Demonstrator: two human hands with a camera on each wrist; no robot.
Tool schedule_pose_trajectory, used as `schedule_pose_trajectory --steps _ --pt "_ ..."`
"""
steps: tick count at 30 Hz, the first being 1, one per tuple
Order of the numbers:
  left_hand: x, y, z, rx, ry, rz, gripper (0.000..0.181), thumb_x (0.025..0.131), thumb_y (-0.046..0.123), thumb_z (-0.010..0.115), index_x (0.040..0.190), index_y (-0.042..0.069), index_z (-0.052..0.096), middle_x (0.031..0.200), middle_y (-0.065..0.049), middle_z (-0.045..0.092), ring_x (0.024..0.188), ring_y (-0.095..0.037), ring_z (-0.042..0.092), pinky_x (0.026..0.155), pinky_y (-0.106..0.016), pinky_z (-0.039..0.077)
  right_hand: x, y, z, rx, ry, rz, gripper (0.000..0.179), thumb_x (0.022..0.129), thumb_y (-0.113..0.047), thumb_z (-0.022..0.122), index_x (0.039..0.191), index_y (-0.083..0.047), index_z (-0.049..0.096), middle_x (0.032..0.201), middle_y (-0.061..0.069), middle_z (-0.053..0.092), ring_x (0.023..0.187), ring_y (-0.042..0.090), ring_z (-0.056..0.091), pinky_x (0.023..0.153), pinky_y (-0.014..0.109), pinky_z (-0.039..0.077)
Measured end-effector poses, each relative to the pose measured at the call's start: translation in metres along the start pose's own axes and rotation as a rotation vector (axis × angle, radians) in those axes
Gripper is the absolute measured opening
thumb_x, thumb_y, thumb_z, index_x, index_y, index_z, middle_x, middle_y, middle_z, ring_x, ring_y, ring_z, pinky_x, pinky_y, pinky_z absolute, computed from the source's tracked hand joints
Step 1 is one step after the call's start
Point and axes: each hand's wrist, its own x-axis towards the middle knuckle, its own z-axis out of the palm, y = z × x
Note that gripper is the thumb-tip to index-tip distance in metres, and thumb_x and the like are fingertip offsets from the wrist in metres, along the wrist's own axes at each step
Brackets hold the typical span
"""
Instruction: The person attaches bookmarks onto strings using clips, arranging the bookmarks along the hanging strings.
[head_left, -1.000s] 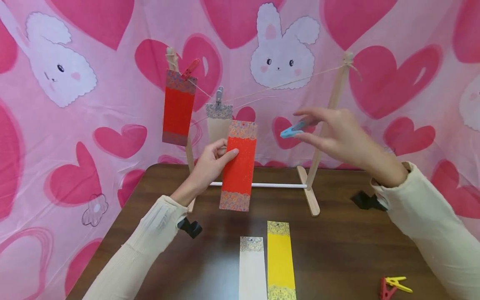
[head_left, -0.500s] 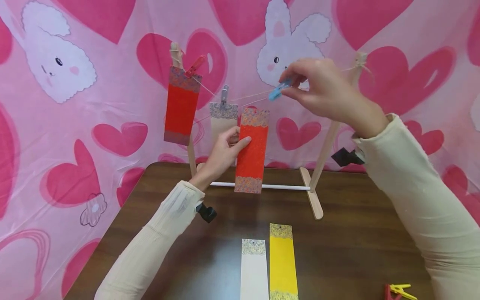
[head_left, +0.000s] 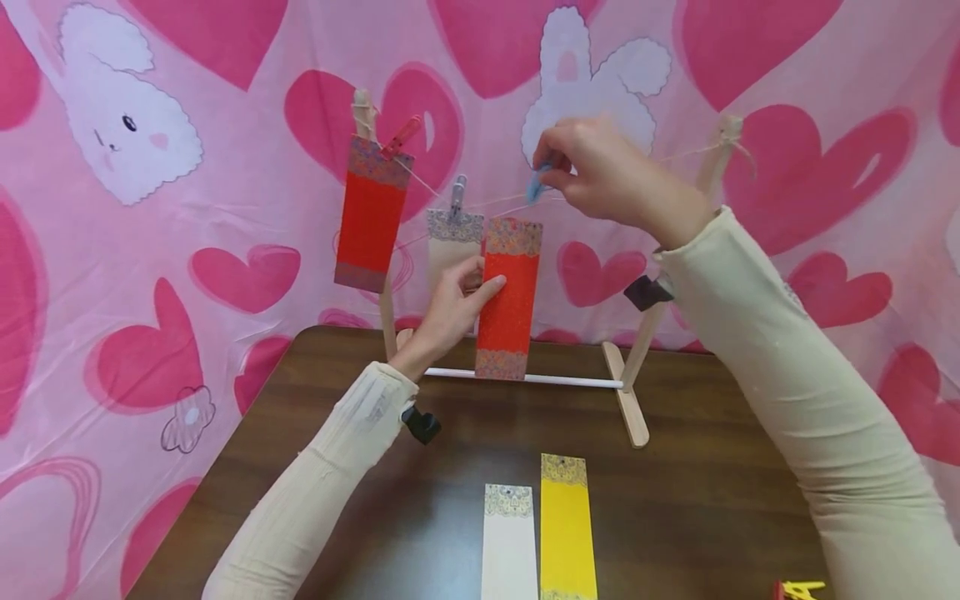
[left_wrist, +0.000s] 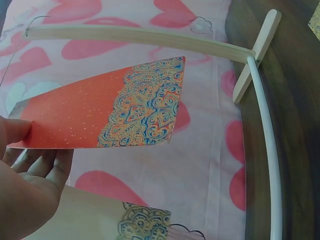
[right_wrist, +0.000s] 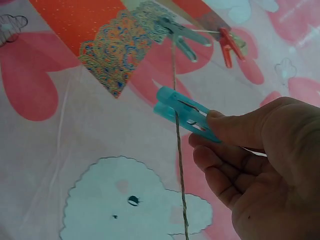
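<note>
My left hand (head_left: 450, 310) pinches a red card (head_left: 513, 292) by its left edge, thumb on the front face. Patterned lace-like bands run across the card's top and bottom. Above its top right, my right hand (head_left: 611, 177) pinches a light blue clothespin (head_left: 536, 185) between thumb and fingers. In the right wrist view the clothespin's nose overlaps the string (right_wrist: 182, 175), and the red card (right_wrist: 67, 25) is off to the upper left. A white card (head_left: 452, 237) hangs behind from a grey clothespin (head_left: 457, 197). Further left, another red card (head_left: 371, 221) hangs from a red clothespin (head_left: 401, 137).
The wooden stand has a right post (head_left: 640, 346) and a white bottom rod (head_left: 573, 381). On the brown table (head_left: 360, 500) lie a white card (head_left: 509, 546) and a yellow card (head_left: 567, 529). A yellow clothespin (head_left: 801, 590) lies at the lower right beside a red one.
The left hand has raised the red card and carried it right, beside the hanging white card. My right hand has moved up and left, bringing the blue clothespin to the string.
</note>
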Motion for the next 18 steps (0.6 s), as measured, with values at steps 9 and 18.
schedule_pose_trajectory --steps 9,18 --pt "-0.004 -0.006 0.007 0.029 -0.068 -0.036 0.021 0.097 0.014 0.065 0.114 0.001 0.063 0.104 -0.017 0.071 0.09 -0.028 0.072 0.074 -0.04 0.06 -0.014 0.013 0.012 0.053 -0.124 0.061 0.013 0.093 0.001 0.064 0.104 0.006 0.068 0.094 0.017 0.07 0.082 0.027 0.065 0.082 0.043 0.055" --pt "-0.004 -0.003 0.009 0.036 -0.126 -0.049 0.023 0.098 0.016 0.064 0.119 0.007 0.063 0.108 -0.013 0.07 0.094 -0.026 0.071 0.071 -0.041 0.061 -0.019 0.013 0.012 0.068 -0.125 0.033 0.01 0.092 0.002 0.064 0.101 0.006 0.068 0.091 0.015 0.07 0.081 0.026 0.066 0.082 0.041 0.056"
